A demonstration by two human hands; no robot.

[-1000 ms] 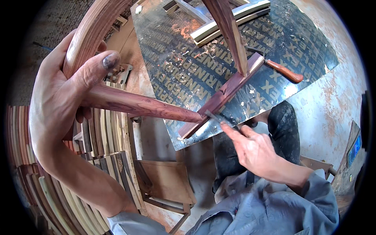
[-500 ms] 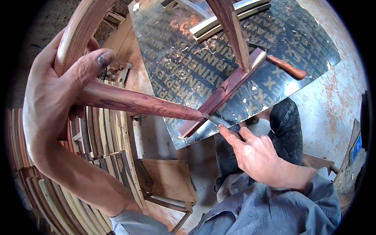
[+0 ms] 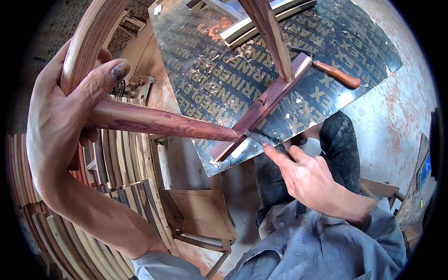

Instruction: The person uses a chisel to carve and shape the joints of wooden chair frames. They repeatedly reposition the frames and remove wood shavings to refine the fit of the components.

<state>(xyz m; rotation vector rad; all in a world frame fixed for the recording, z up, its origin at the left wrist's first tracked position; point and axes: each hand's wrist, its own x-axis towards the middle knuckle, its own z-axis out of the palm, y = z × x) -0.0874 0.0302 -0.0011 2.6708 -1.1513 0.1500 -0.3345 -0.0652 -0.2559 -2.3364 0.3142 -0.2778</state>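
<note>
My left hand (image 3: 56, 109) is wrapped round a reddish-brown wooden frame (image 3: 163, 122) at the corner where a curved piece meets a straight one. Both the straight piece and another upright leg (image 3: 268, 35) end on a square wooden bar (image 3: 273, 100) lying aslant on the board. In my right hand (image 3: 308, 179) is a narrow flat-bladed tool that looks like a chisel (image 3: 254, 137), its handle hidden in the palm. The forefinger stretches along the blade, whose tip touches the bar's edge right by the joint.
A dark printed board (image 3: 191, 70) bears shavings, a wooden-handled tool (image 3: 338, 74) and pale curved strips (image 3: 261, 23). Stacked wooden slats (image 3: 70, 238) fill the lower left. Below the board stands a wooden chair-like piece (image 3: 200, 212); a lit screen (image 3: 423, 172) is at far right.
The blade tip has shifted slightly away from the joint, along the bar's edge. Frame and board sit slightly further left and up in the picture. Both grips stay the same.
</note>
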